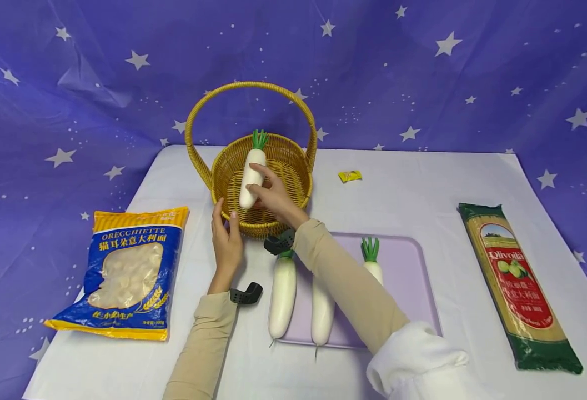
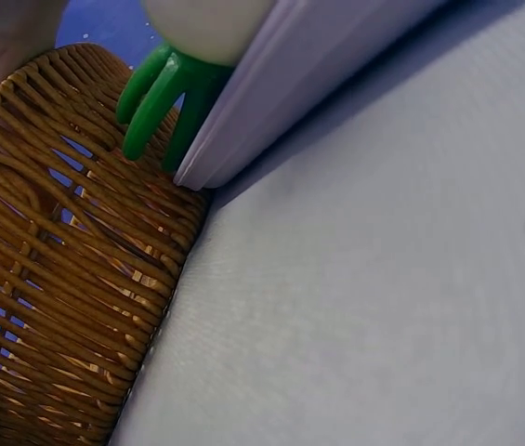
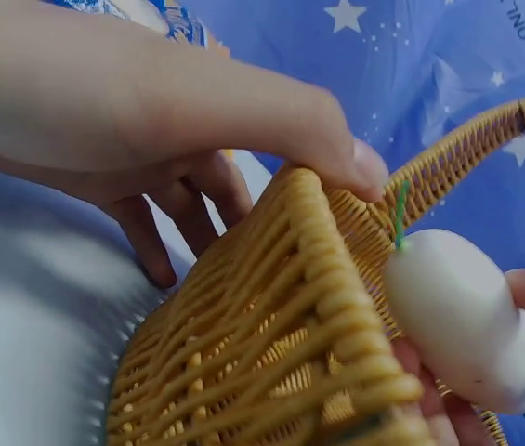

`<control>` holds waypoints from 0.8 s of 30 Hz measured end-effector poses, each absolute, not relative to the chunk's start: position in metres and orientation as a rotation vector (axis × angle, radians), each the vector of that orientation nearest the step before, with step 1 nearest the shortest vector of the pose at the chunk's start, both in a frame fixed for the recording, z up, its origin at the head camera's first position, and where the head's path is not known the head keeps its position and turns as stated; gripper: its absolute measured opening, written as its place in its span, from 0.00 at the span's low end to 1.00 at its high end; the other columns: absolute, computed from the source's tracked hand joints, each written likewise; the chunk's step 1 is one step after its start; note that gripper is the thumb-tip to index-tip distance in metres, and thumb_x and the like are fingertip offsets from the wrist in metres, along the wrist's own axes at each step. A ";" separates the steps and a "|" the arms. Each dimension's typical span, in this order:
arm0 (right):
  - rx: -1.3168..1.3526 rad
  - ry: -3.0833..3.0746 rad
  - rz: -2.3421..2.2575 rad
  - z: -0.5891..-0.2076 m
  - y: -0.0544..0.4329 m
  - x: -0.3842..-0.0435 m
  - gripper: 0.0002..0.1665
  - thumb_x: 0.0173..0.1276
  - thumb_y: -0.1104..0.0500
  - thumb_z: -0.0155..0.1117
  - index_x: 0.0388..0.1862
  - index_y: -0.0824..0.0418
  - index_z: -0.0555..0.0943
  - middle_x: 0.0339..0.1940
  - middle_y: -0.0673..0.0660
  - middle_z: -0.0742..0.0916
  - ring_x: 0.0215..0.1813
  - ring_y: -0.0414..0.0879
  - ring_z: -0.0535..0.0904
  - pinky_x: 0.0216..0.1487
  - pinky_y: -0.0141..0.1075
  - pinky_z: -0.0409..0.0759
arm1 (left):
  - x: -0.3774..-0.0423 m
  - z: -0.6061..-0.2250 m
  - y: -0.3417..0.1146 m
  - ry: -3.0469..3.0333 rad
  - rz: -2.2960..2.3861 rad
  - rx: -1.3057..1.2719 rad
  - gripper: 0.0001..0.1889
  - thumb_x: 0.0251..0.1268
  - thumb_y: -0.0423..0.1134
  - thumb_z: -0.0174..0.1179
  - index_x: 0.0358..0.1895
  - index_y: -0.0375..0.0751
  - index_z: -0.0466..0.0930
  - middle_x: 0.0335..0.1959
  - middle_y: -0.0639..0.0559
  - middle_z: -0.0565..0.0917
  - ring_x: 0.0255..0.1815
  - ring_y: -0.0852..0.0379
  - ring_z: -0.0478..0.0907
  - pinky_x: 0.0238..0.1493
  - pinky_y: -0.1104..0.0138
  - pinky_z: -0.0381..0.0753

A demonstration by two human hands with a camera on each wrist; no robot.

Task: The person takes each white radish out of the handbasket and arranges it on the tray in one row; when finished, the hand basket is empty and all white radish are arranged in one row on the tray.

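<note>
A white radish [image 1: 251, 176] with green leaf stubs is held over the wicker basket [image 1: 293, 166], tilted with its leafy end away. My right hand [image 1: 275, 194] grips it between thumb and fingers; in the right wrist view the radish [image 3: 457, 307] hangs by the basket rim. At the basket's front left, my left hand [image 1: 227, 244] holds the rim; the right wrist view shows its thumb over the edge and fingers along the outer wall. Three more radishes, including the leftmost radish [image 1: 282, 294], lie on a lilac tray [image 1: 408, 289], partly covered by my right forearm.
To the left lies a blue and yellow orecchiette bag [image 1: 128, 272]. A long spaghetti pack [image 1: 518, 283] lies at the right. A small yellow packet [image 1: 350, 176] rests right of the basket. The basket's tall handle [image 1: 250, 85] arches above its opening.
</note>
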State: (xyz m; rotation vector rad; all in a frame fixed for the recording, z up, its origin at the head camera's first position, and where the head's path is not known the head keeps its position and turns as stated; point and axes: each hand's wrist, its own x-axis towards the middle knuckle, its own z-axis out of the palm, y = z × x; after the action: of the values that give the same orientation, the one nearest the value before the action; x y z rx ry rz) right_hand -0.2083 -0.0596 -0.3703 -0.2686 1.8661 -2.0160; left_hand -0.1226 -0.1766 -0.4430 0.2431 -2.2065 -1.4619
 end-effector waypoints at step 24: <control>-0.671 2.190 -1.676 -0.329 0.153 -0.093 0.32 0.59 0.62 0.64 0.63 0.56 0.66 0.56 0.55 0.72 0.44 0.43 0.77 0.38 0.37 0.81 | -0.121 -0.442 -0.173 -2.218 -1.501 0.224 0.26 0.71 0.52 0.37 0.70 0.52 0.50 0.70 0.47 0.54 0.70 0.46 0.54 0.66 0.52 0.59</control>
State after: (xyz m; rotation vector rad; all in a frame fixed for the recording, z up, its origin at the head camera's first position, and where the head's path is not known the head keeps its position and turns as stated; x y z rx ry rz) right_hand -0.0926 0.1529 -0.3294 -0.6707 2.1905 -1.6755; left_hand -0.1209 -0.1729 -0.4423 0.2236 -2.2177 -1.5013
